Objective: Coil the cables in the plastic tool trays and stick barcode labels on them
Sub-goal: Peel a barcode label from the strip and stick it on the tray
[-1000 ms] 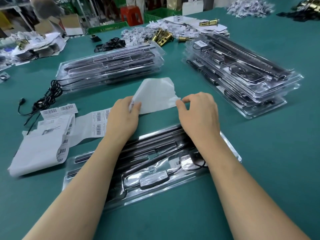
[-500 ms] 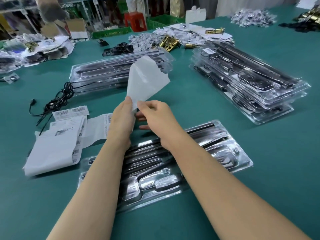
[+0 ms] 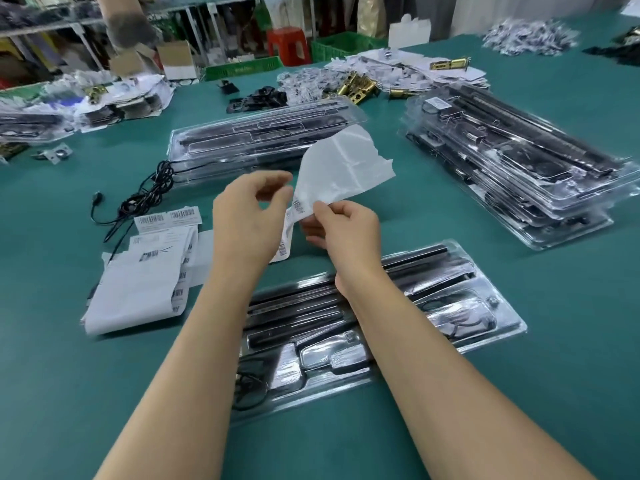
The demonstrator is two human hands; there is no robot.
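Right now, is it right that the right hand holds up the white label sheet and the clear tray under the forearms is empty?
Almost. The head view shows the right hand holding up the white label sheet, but the clear tray is not empty: black bars and a cable lie in it.

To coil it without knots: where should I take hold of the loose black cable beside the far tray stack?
Pinch the loose black cable probably at its free end, from above, coming from the left. That end lies alone on the table, while the middle bunches in loops by the tray stack, where a grip might catch several strands.
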